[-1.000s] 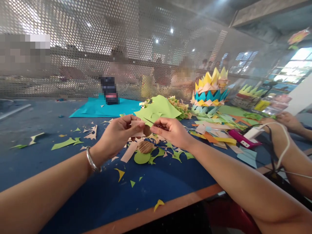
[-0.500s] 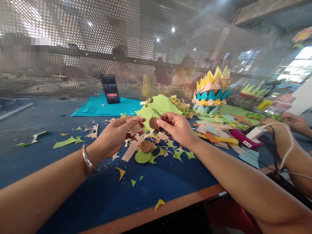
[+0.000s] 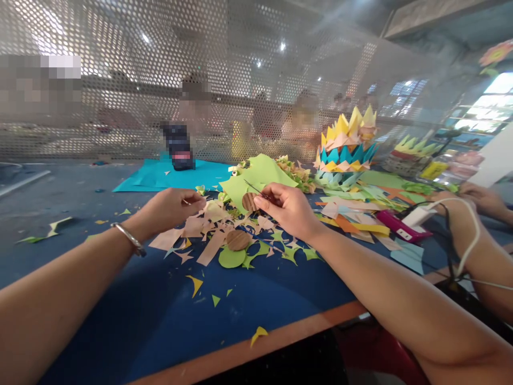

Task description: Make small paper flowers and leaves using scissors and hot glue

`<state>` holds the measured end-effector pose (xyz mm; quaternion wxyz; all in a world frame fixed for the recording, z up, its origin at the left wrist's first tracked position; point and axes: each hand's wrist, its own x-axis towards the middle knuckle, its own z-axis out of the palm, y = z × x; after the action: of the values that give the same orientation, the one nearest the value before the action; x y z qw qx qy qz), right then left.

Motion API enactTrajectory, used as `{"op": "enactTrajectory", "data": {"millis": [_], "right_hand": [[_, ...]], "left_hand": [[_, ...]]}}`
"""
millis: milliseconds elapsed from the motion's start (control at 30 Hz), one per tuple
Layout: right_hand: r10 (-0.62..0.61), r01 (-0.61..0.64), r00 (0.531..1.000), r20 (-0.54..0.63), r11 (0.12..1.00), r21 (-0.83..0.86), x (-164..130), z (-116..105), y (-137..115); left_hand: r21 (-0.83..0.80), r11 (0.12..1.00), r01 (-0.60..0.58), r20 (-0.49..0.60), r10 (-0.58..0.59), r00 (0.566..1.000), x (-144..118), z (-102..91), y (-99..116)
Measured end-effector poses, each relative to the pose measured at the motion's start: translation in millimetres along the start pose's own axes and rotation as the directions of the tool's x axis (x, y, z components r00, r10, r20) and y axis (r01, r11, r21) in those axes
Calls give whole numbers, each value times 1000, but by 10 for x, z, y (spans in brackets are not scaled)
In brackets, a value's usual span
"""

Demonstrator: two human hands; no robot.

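While both forearms stretch out from the near edge over the dark blue table top (image 3: pixel 168 321), a small yellow paper scrap (image 3: pixel 258 334) lies closest, beside the orange table edge strip (image 3: pixel 256 350). Further out, the left forearm runs up toward one o'clock, a silver bangle (image 3: pixel 128 239) on its wrist. The left hand (image 3: pixel 170 207) is turned palm-down, fingers curled, its thumb and forefinger pinched together at the tip above the pile of pale peach paper strips (image 3: pixel 200 230); whether anything is caught in that pinch is too small to tell. At five o'clock from that hand a round brown corrugated disc (image 3: pixel 238 240) rests on a green paper circle (image 3: pixel 232 258), among green star-shaped offcuts (image 3: pixel 288 251). The right forearm comes in from four o'clock, wrist slightly raised. The right hand (image 3: pixel 286 208) is closed around small thin-bladed scissors (image 3: pixel 256 190), blades pointing toward ten o'clock, with a second brown round disc (image 3: pixel 250 201) held at its fingertips, well apart from the left hand. Beyond lies a light green paper sheet (image 3: pixel 260 176), and at two o'clock a tiered crown of folded yellow, peach and teal paper points (image 3: pixel 344 144). Far right, another person's arm (image 3: pixel 476 230) rests by a white cable (image 3: pixel 467 214) and a magenta tool (image 3: pixel 401 227). A perforated metal screen (image 3: pixel 160 80) closes the back.
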<state>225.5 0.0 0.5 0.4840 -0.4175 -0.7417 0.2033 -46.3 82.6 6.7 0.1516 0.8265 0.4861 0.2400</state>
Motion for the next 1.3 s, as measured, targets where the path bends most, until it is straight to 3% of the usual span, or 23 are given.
{"op": "enactTrajectory", "data": {"millis": [133, 267, 400, 467, 533, 567, 667, 767, 867, 1067, 1300], "right_hand": [[-10, 9, 1000, -8, 1000, -29, -1, 1, -17], [17, -17, 1000, 12, 998, -56, -5, 9, -82], [51, -46, 997, 63, 996, -71, -11, 24, -149], [59, -55, 995, 74, 996, -64, -15, 31, -165], [65, -62, 994, 82, 997, -41, -20, 38, -168], [70, -67, 994, 85, 997, -28, -22, 40, -165], [84, -83, 992, 92, 997, -8, -25, 46, -152], [88, -87, 992, 92, 996, -7, -26, 53, -149], [91, -89, 990, 104, 996, -19, -32, 65, -157], [109, -107, 982, 154, 994, -25, -47, 79, -162], [169, -153, 967, 192, 984, -95, -12, 26, -119]], "left_hand": [[140, 987, -81, 49, 74, 996, 75, 189, -21], [178, 978, -109, 33, 104, 994, 86, 224, -12], [194, 979, -55, -173, 90, 981, 5, 161, 97], [51, 992, -112, -259, 122, 958, -72, 164, 224], [-49, 988, -148, -187, 137, 973, -165, 203, 388], [-216, 964, -153, -104, 133, 986, -215, 231, 476], [-608, 787, -105, 93, 202, 975, -349, 302, 715], [-785, 619, 29, 197, 205, 959, -428, 313, 856], [-830, 540, 143, 262, 151, 953, -446, 296, 877], [-775, 608, 174, 248, 39, 968, -418, 301, 813], [-673, 737, 63, 8, -78, 997, -391, 231, 734]]}}
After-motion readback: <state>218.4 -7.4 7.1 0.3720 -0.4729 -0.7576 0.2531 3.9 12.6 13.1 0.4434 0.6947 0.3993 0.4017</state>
